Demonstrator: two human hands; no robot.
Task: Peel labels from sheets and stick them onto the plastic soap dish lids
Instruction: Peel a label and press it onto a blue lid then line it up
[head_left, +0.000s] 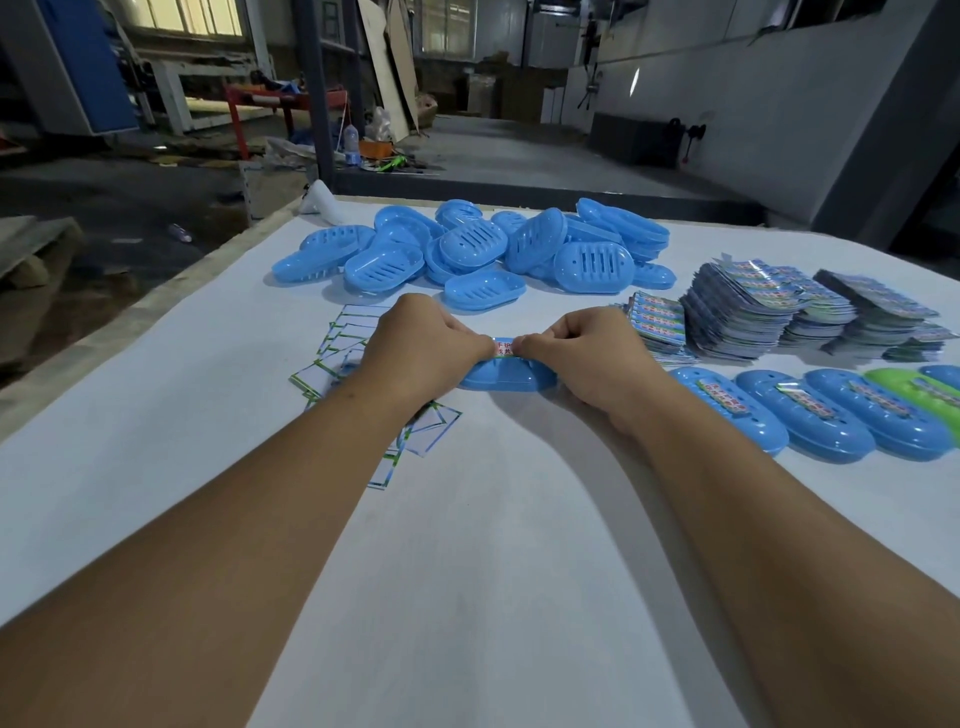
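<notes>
Blue lid (506, 376) flat on table (467, 571) in front of me, so I can press down on it. My left hand (423, 345) and right hand (584, 353) curled, fingertips pinching label (503, 347) at each end — keeps it taut, straight over lid top. Spent backing sheets (343, 338) dumped left; fresh label stacks (737, 312) right, within reach. Labelled lids (810, 415) lined up right — unlabelled pile (467, 249) beyond.
</notes>
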